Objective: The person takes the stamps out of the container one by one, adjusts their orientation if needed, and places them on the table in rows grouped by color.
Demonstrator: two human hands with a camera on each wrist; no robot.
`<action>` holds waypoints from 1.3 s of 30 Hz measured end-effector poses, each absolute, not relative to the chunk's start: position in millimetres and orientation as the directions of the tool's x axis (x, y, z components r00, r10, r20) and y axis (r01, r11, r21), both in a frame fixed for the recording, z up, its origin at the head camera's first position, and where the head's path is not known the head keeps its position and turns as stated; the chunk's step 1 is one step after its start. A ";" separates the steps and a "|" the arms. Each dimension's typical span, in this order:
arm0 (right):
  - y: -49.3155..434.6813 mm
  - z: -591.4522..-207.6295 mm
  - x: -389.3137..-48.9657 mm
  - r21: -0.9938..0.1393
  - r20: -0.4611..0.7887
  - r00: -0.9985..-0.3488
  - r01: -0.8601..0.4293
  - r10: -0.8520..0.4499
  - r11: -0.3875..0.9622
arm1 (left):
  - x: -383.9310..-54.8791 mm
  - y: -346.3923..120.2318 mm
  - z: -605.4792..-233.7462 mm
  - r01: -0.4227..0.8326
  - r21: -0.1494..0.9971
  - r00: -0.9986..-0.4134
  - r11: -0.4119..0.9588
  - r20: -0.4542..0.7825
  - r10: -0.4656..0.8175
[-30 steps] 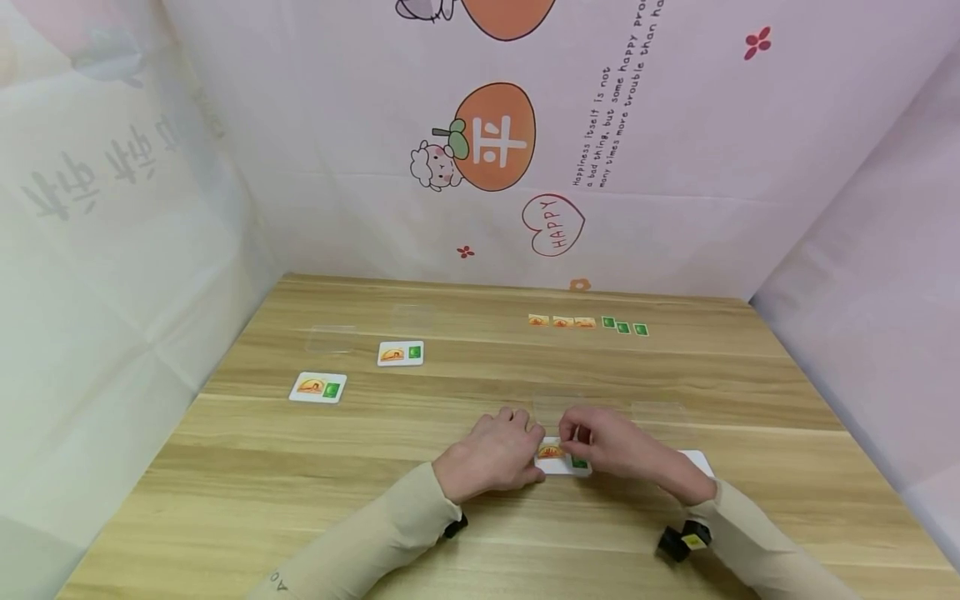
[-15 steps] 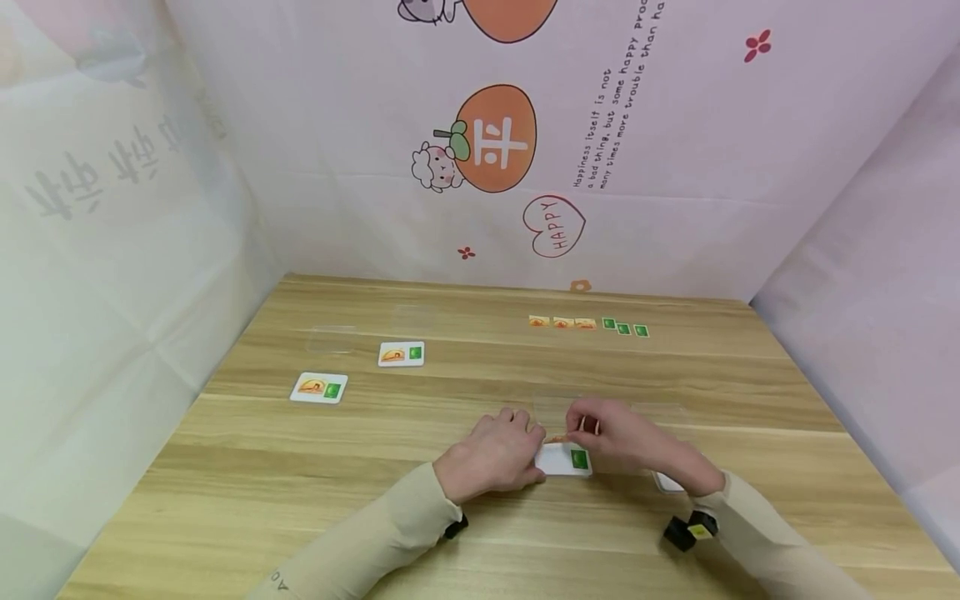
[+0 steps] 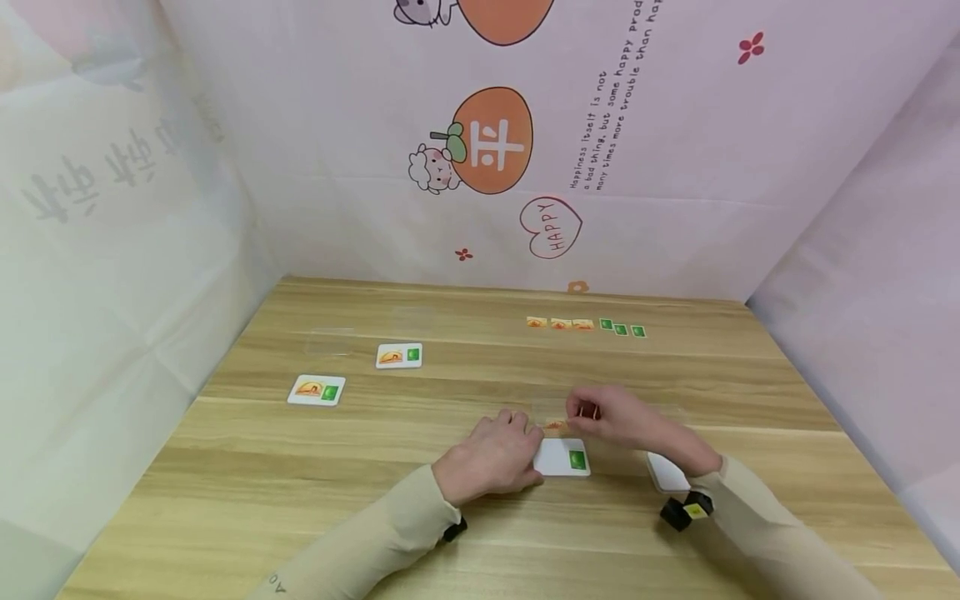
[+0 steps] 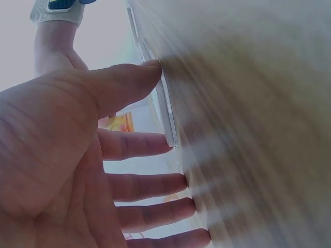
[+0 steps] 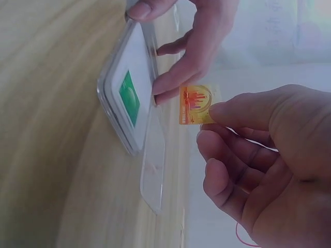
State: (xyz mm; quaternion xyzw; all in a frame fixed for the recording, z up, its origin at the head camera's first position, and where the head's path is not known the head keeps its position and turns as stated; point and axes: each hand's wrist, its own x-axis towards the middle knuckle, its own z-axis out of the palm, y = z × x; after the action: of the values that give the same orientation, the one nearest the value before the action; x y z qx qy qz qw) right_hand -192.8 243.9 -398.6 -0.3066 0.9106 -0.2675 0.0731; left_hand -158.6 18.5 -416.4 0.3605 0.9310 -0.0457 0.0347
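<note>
My left hand [image 3: 495, 454] holds a rounded white case with a clear rim [image 5: 137, 49] along its left side, thumb at the near corner and index finger at the far one. Its other fingertips touch the wood in the left wrist view. On the white face, toward the right, lies a small green picture piece [image 5: 129, 98]. My right hand [image 5: 269, 150] pinches a small orange picture piece [image 5: 191, 106] by its edge between thumb and finger. It hangs just beyond the case's far edge, over a loose clear plastic cover [image 5: 153, 178].
Two white cases [image 3: 400, 356] [image 3: 317, 390] at left each bear orange and green pieces. Clear covers [image 3: 330, 341] lie behind them. Another white case [image 3: 666, 472] is partly under my right wrist. Orange pieces [image 3: 560, 324] and green pieces [image 3: 620, 330] line the back.
My right hand has lifted the orange piece off the white face and drawn it away past the far edge. My left hand has stayed in place on the case.
</note>
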 end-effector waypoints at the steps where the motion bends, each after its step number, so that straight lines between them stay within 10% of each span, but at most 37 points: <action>1: 243.6 -397.8 -194.3 -0.532 0.033 -0.800 -0.522 -0.599 0.667 | -158.8 18.2 -416.3 0.674 -0.060 -0.738 0.737 -0.098 0.667; 39: 238.9 -410.4 -244.0 -0.552 0.096 -0.845 -0.485 -0.527 0.678 | -157.9 18.0 -414.4 0.684 -0.059 -0.728 0.727 -0.105 0.677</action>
State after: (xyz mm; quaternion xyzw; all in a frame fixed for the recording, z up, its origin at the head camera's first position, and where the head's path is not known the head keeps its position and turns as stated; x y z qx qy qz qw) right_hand -244.0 238.9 -410.4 -0.2764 0.9154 -0.2906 0.0355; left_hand -157.9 18.0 -414.4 0.3666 0.9284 -0.0470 0.0381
